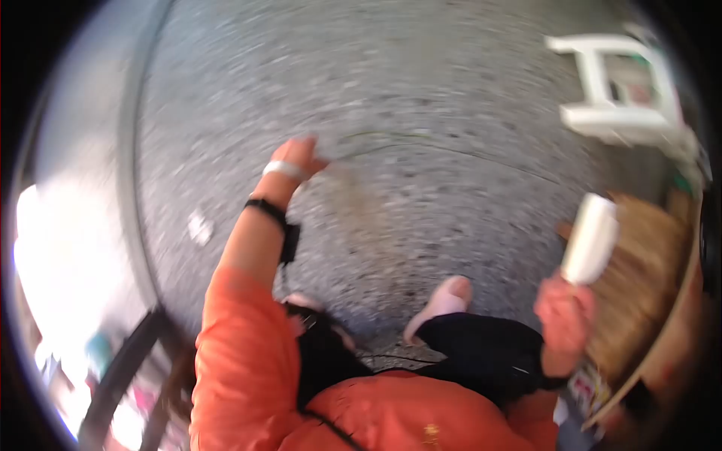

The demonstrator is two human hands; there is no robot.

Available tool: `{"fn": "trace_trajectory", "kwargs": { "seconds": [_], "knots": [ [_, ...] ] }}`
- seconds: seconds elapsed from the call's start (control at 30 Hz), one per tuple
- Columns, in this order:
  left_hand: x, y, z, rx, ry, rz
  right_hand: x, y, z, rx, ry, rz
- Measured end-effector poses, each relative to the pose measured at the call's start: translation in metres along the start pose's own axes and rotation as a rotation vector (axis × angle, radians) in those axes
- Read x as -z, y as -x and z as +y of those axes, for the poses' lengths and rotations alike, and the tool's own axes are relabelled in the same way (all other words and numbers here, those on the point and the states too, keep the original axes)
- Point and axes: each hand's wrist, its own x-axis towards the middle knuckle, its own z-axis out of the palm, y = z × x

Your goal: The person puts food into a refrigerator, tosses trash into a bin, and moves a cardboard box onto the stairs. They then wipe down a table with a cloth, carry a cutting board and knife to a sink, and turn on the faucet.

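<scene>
My left hand point(298, 156) is stretched out over the floor with its fingers closed. A thin green strand point(391, 135), like a long leaf or a cord, runs from near its fingertips to the right; motion blur hides how they meet. My right hand point(565, 304) is closed in a fist at the right, beside my knee. Out of its top stands a pale white slab-shaped object point(592, 239), tilted slightly to the right. Blur hides the exact kind of this object, and its lower end is inside my fist.
A white plastic stool point(598, 75) lies at the upper right. Below it is a brown woven or cardboard surface point(639, 278). A dark wooden chair frame point(124, 372) is at the lower left. A crumpled white scrap point(200, 227) lies on the speckled grey floor point(361, 68).
</scene>
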Motion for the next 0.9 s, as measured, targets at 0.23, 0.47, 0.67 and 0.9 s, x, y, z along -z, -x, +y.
{"fn": "trace_trajectory", "kwargs": {
  "seconds": [0.23,0.47,0.67,0.9],
  "knots": [
    [0.061,0.072,-0.196,0.574,0.449,0.529,0.005,-0.015,0.007,-0.024,-0.086,-0.153],
    [-0.069,0.130,-0.214,1.021,0.187,0.507,-0.005,-0.023,0.012,-0.067,-0.024,-0.114],
    [-0.086,0.071,-0.214,0.766,0.522,0.437,-0.012,-0.022,0.009,-0.111,-0.017,-0.065],
    [-0.023,-0.044,0.016,-0.186,0.186,0.299,-0.009,-0.020,0.007,-0.108,-0.078,-0.095]
  ]
}}
